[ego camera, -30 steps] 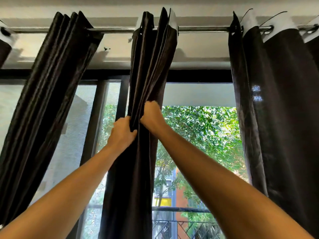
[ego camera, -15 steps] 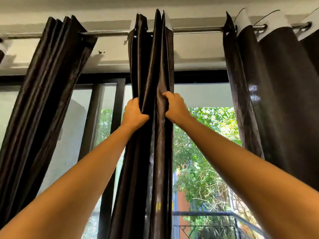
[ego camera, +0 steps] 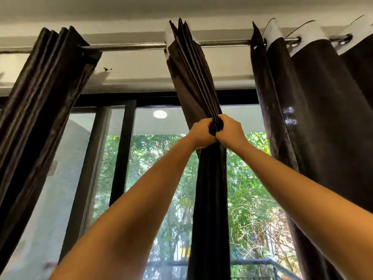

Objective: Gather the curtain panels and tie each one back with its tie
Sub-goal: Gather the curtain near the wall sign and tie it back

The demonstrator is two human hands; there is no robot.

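Observation:
Three dark brown curtain panels hang from a metal rod (ego camera: 129,46). The middle panel (ego camera: 193,77) is bunched into tight pleats. My left hand (ego camera: 201,133) and my right hand (ego camera: 231,131) are raised side by side and both grip this panel's gathered folds, squeezing them into a narrow bundle that hangs straight down below my fists. The left panel (ego camera: 42,110) is gathered and slants down to the left. The right panel (ego camera: 314,118) hangs spread out in wide folds. No tie is visible.
Behind the curtains is a window with black frames (ego camera: 123,154), a mesh screen on the left and green trees outside. A balcony railing (ego camera: 262,263) shows at the bottom. The white ceiling and wall beam are just above the rod.
Both hands have come together and closed the middle panel's folds into one tight bundle. The panel now sits further right along the rod, and the view has tilted.

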